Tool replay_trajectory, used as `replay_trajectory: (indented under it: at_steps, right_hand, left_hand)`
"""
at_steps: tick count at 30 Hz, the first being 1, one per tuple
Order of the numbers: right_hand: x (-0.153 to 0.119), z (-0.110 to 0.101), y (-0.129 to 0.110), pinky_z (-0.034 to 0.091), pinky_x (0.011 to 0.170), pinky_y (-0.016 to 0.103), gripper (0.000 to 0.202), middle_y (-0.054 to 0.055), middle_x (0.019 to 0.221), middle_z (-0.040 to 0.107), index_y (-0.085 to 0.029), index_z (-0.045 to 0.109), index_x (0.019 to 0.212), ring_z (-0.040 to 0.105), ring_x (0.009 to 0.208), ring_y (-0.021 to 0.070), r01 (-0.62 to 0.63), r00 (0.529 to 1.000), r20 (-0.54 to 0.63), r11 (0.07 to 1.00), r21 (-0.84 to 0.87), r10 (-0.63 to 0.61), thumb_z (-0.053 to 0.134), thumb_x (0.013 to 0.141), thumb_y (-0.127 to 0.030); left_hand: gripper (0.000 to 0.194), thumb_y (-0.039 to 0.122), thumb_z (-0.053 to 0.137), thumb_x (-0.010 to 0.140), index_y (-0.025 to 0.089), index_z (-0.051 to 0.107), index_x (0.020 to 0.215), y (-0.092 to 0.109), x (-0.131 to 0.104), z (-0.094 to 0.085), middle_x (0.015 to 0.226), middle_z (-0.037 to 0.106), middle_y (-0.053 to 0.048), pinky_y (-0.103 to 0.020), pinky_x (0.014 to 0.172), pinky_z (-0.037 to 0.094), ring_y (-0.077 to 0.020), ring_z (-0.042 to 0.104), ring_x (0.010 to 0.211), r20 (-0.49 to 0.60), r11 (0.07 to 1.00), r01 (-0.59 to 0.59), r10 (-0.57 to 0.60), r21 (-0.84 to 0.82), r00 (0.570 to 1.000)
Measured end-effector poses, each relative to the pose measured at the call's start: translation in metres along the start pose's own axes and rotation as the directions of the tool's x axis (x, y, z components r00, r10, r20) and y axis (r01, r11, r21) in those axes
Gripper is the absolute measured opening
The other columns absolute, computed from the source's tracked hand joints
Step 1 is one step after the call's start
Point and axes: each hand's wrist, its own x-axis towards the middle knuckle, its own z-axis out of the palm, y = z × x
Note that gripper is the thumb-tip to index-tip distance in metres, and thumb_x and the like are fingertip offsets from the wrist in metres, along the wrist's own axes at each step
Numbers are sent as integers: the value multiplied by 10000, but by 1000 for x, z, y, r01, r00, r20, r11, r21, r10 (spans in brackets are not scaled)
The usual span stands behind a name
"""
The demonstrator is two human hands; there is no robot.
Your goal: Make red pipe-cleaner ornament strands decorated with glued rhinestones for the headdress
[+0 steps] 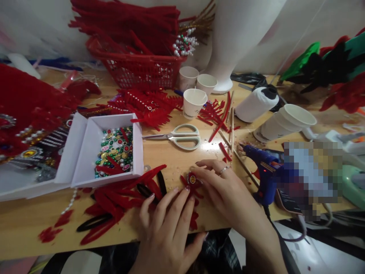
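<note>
A small red fuzzy ornament with an amber gem (192, 179) in a silvery setting lies on the wooden table between my hands. My right hand (225, 186), wearing a ring, has its fingers curled in on the ornament's right side; its thumb is mostly hidden. From the near left, my left hand (169, 224) reaches in with fingers stretched out, two fingertips touching the ornament's lower edge. Red fuzzy strips (111, 201) lie left of my left hand, with black oval clips (94, 222) among them. More red petal-like pieces (194, 220) show just below the ornament.
White box (138, 152) of beads and gems stands left. Scissors (182, 136) lie beyond my hands, near paper cups (195, 102). A blue glue gun (266, 171) with a lit red light stands right, near a thread cone (256, 104). A red basket (139, 70) sits behind.
</note>
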Motion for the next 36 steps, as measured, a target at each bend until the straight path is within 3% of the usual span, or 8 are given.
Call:
replay_trajectory:
  at_steps: [5,19,36]
  right_hand:
    - [5,-1,0,511,875,336,288,94,1145,569,-133,599,1168,562,1023,189,-24,997,76,998,63,19,387,994,-43]
    - [1,-4,0,529,822,407,269,84,1054,579,-148,570,1155,576,932,216,-94,982,167,995,39,86,343,1021,-93]
    - [-2,1,-1,515,759,395,224,73,985,579,-163,570,1092,583,878,223,-109,977,177,992,-57,118,373,1011,-94]
  left_hand:
    - [345,454,595,898,203,729,1094,-2,-2,3,1138,742,-104,-511,1061,258,-277,616,1062,-19,997,21,-20,70,1000]
    - [312,417,604,888,202,754,1056,-2,-1,8,1069,769,-76,-492,1057,253,-257,607,1014,-67,991,-17,26,131,997]
    - [308,403,615,892,185,740,1070,-2,0,6,1095,766,-58,-493,1074,235,-257,605,1017,-55,993,-24,31,111,998]
